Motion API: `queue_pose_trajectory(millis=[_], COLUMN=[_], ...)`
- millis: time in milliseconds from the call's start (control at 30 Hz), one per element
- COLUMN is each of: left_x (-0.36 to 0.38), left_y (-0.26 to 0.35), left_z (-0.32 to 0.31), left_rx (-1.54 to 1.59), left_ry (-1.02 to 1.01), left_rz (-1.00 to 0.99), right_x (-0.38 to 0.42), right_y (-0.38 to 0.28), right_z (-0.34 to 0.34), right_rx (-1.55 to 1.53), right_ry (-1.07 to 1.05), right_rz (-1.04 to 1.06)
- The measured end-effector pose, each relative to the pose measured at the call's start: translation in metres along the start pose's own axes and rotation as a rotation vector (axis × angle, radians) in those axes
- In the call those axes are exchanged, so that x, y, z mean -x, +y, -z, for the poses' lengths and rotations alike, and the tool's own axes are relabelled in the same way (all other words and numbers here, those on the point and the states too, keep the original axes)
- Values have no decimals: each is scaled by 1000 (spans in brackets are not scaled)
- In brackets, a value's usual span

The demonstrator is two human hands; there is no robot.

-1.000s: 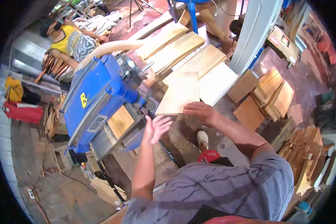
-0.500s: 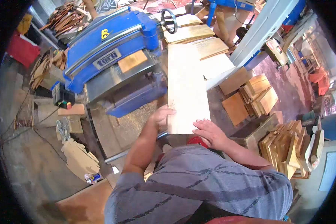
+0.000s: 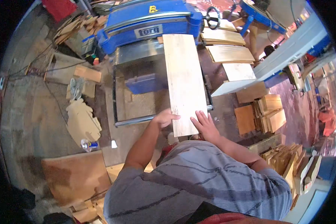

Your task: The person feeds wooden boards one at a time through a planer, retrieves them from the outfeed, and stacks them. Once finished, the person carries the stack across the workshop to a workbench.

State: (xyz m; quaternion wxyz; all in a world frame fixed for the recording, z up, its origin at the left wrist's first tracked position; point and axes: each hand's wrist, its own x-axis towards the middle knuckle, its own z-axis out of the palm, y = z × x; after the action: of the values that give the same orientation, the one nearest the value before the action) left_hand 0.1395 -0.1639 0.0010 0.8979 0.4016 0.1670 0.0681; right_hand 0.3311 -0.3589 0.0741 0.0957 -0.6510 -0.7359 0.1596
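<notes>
A long, pale wooden board point(image 3: 186, 82) stretches away from my body, its far end overlapping the front of a blue thickness planer point(image 3: 149, 24) in this view. My left hand point(image 3: 165, 118) grips the board's left edge near the close end, thumb on top and the other fingers hidden below. On the right edge, my right hand point(image 3: 206, 126) holds the board with its fingers laid over the upper face. The planer's metal bed point(image 3: 138, 54) lies left of the board's far end. A frame with a roller bar point(image 3: 136, 121) stands in front of the bed.
Stacked thin boards point(image 3: 231, 54) sit right of the planer, beside a grey-white post point(image 3: 287, 54). Wood blocks point(image 3: 270, 112) and a pile of offcuts point(image 3: 285, 160) are at right. On the left floor lie a cut-out panel point(image 3: 82, 121), a can point(image 3: 87, 145) and a cable point(image 3: 50, 70).
The view has turned left, so the planer appears further right and higher. The board now points at the planer's front, still held by both hands.
</notes>
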Motion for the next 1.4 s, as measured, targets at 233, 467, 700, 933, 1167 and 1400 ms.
queue_pose_trajectory(millis=[233, 467, 700, 933, 1167, 1400], left_x=[59, 85, 77, 80, 60, 51], left_y=[-26, -18, -35, -18, 36, 12], left_z=[34, 38, 30, 8, -38, -39], left_rx=[239, 262, 441, 572, -434, -1584], left_ry=[167, 268, 426, 331, 241, 383], left_rz=[-32, -188, -230, -372, -518, -484], right_x=[-38, -66, -67, -66, -63, -46], right_y=[-29, -51, -50, -57, -63, -42], right_z=[-18, -29, -45, -27, -4, -25], right_rx=[72, 178, 275, 190, -657, -1756], right_ry=[-20, -21, 0, -51, 113, 68], right_rz=[163, 218, 262, 209, 44, -526])
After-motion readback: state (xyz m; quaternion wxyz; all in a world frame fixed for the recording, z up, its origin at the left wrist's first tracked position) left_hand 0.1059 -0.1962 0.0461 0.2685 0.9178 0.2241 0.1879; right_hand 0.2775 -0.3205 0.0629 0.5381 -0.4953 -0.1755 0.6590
